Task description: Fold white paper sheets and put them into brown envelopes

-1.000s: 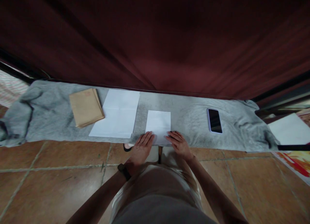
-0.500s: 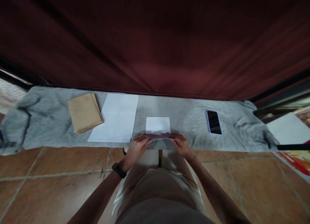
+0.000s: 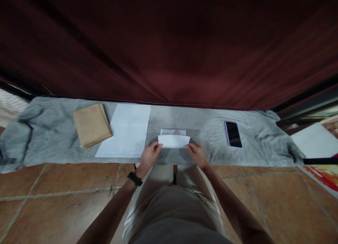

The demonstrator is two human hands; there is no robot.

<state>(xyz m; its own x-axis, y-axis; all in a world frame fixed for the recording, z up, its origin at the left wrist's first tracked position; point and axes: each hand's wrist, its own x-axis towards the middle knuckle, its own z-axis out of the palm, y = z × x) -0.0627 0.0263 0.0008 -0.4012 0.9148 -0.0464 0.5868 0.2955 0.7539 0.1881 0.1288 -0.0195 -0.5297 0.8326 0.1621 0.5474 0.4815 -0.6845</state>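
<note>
A white sheet of paper (image 3: 173, 141) lies directly in front of me, its near part folded up over the rest. Behind the raised flap, a strip of its far part shows on the grey cloth. My left hand (image 3: 150, 153) pinches the flap's left end between thumb and fingers. At the right end, my right hand (image 3: 196, 154) grips it the same way. The flap bows slightly and covers most of the paper under it. On my left wrist is a dark band.
Left of my hands lies a larger white sheet (image 3: 129, 131), partly under a stack of brown envelopes (image 3: 92, 126). A phone (image 3: 233, 134) rests on the grey cloth (image 3: 203, 122) to the right. A dark red curtain (image 3: 169, 61) hangs behind the narrow table.
The near edge of the paper has been turned up and away from me, so its flap now covers most of the far part. Both hands have moved with it, still holding its ends.
</note>
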